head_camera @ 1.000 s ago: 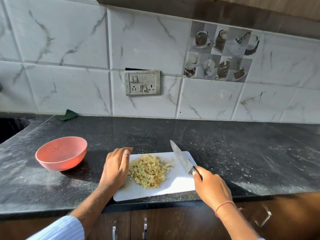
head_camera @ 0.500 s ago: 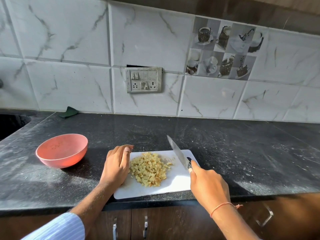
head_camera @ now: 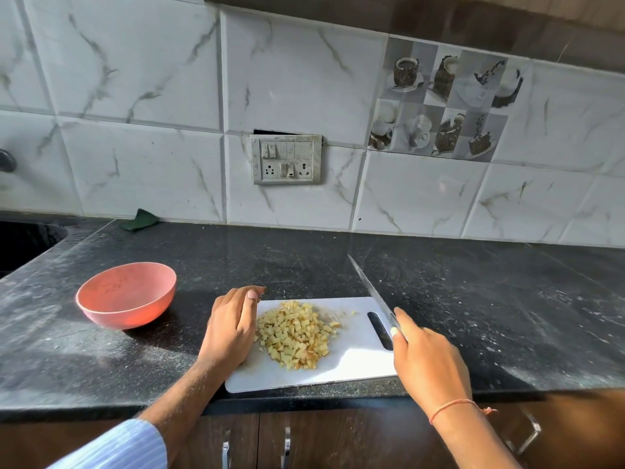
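1. The cutting board (head_camera: pixel 358 363) lies at the front edge of the dark counter (head_camera: pixel 473 299), and it serves as the landmark here.
2. A pile of small yellowish diced pieces (head_camera: pixel 296 333) sits on the left-middle part of the board, with a few stray bits towards its far edge.
3. The left hand (head_camera: pixel 231 328) stands on its side at the board's left end. Its fingers are straight and held together, and its palm faces the pile and is right against it.
4. The right hand (head_camera: pixel 427 360) is at the board's right end, curled round the handle of a knife (head_camera: pixel 370 289).
5. The blade slants across the board's handle slot (head_camera: pixel 380 330), and its tip reaches past the far right corner of the board, out over the counter. Whether the edge touches the board cannot be told.
6. A pink bowl (head_camera: pixel 126 294) stands on the counter well to the left of the board.
7. Behind the board, on the tiled wall, is a switch plate (head_camera: pixel 285 159). A green cloth (head_camera: pixel 139 220) lies far back and to the left, where the counter meets the wall.
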A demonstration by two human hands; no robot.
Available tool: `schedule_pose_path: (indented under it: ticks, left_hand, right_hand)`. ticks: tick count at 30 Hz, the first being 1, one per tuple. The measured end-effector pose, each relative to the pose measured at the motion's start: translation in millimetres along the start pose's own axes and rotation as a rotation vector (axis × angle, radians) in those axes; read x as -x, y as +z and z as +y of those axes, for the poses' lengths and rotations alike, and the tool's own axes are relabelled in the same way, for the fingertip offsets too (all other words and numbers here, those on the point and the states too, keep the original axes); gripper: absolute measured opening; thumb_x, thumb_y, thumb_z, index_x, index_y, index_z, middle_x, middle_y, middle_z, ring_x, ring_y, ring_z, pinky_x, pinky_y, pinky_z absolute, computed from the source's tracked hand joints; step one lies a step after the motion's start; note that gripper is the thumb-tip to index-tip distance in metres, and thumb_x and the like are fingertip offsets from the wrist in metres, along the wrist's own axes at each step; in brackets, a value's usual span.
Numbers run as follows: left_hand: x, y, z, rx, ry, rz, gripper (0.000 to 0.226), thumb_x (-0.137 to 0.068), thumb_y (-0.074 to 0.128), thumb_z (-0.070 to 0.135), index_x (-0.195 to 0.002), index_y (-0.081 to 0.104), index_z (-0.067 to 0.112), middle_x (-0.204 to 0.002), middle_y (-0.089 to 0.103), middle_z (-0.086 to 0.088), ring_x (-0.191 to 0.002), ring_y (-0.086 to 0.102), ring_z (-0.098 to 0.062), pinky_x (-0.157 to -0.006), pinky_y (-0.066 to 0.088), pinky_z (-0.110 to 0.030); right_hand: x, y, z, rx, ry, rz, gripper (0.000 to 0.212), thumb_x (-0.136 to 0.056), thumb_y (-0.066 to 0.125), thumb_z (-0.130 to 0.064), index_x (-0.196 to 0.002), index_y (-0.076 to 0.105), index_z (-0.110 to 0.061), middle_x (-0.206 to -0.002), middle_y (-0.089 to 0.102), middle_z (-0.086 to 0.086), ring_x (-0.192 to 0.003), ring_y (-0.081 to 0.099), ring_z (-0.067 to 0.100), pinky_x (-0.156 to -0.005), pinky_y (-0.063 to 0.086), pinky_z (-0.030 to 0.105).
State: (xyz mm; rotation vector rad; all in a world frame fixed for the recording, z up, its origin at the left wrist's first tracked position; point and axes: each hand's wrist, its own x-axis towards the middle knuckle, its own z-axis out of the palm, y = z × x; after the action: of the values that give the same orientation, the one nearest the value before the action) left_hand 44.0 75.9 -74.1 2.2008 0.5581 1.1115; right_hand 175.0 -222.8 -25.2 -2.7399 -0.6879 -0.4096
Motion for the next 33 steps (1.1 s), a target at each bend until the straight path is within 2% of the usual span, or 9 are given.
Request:
schedule_pose_path:
  ticks: [6,12,20,22,25,28,29,31,33]
  left_hand:
    - [0,2,-3,0.008,-0.005,0.005,0.05,-0.11,0.026,0.04,-0.122,0.072,0.022,-0.118,0.067,0.013,-0.111,0.052,-0.001,-0.105,0.042,-0.038]
    - [-1,2,-3,0.015,-0.007,0.0,0.05,-0.109,0.027,0.04,-0.122,0.072,0.022,-0.118,0.069,0.01,-0.112,0.055,-0.005,-0.106,0.044,-0.042]
    - [-1,2,-2,0.007,-0.002,0.004,0.052,-0.109,0.025,0.043,-0.121,0.072,0.023,-0.115,0.068,0.014,-0.112,0.058,-0.006,-0.104,0.044,-0.041]
    - [0,2,-2,0.005,-0.006,0.003,0.053,-0.109,0.025,0.044,-0.122,0.072,0.023,-0.116,0.068,0.014,-0.112,0.059,-0.006,-0.104,0.044,-0.041]
    - [-1,2,-2,-0.002,-0.014,-0.012,0.054,-0.108,0.024,0.045,-0.122,0.071,0.023,-0.117,0.069,0.011,-0.113,0.058,-0.009,-0.104,0.044,-0.04]
    - [-1,3,-2,-0.007,-0.02,-0.02,0.055,-0.108,0.024,0.046,-0.122,0.071,0.023,-0.119,0.07,0.01,-0.113,0.057,-0.007,-0.105,0.044,-0.042]
    - [-1,3,-2,-0.008,-0.021,-0.021,0.055,-0.108,0.024,0.046,-0.122,0.071,0.023,-0.119,0.07,0.01,-0.113,0.056,-0.006,-0.105,0.044,-0.042]
    - [-1,3,-2,-0.006,-0.021,-0.023,0.056,-0.108,0.023,0.046,-0.122,0.071,0.022,-0.119,0.07,0.009,-0.113,0.057,-0.007,-0.105,0.044,-0.042]
    - [-1,2,-1,0.001,-0.022,-0.022,0.055,-0.108,0.024,0.045,-0.122,0.071,0.023,-0.118,0.07,0.009,-0.113,0.058,-0.008,-0.104,0.044,-0.041]
  right_hand:
    - [-13,9,24,0.057,0.052,-0.066,0.05,-0.111,0.032,-0.04,-0.16,0.033,-0.047,-0.109,0.063,-0.005,-0.098,0.064,0.023,-0.081,0.055,0.037]
    - [-16,14,35,0.134,0.103,-0.161,0.054,-0.109,0.032,-0.042,-0.161,0.021,-0.053,-0.123,0.055,-0.002,-0.113,0.061,0.024,-0.09,0.052,0.04]
    - [-15,18,38,0.159,0.101,-0.172,0.05,-0.11,0.033,-0.048,-0.16,0.03,-0.049,-0.135,0.054,-0.007,-0.116,0.061,0.019,-0.089,0.054,0.038]
    - [-19,17,41,0.129,0.119,-0.166,0.048,-0.109,0.036,-0.05,-0.156,0.039,-0.046,-0.133,0.057,-0.007,-0.116,0.063,0.021,-0.09,0.055,0.038]
    - [-35,16,52,0.031,0.141,-0.083,0.042,-0.107,0.047,-0.044,-0.146,0.058,-0.031,-0.129,0.062,-0.003,-0.113,0.065,0.023,-0.091,0.056,0.037]
    - [-58,14,57,0.03,0.172,-0.165,0.026,-0.104,0.057,-0.037,-0.123,0.07,-0.025,-0.108,0.068,-0.003,-0.098,0.067,0.02,-0.087,0.057,0.037]
    - [-65,13,57,0.038,0.19,-0.226,0.02,-0.104,0.059,-0.037,-0.108,0.074,-0.025,-0.094,0.069,-0.004,-0.084,0.067,0.018,-0.08,0.058,0.036]
    - [-79,10,52,0.02,0.24,-0.317,0.031,-0.104,0.061,-0.036,-0.079,0.071,-0.021,-0.069,0.065,-0.005,-0.058,0.059,0.014,-0.06,0.053,0.03]
    - [-92,10,48,-0.004,0.293,-0.344,0.034,-0.1,0.066,-0.035,-0.072,0.069,-0.017,-0.067,0.067,-0.003,-0.056,0.061,0.015,-0.054,0.045,0.027]
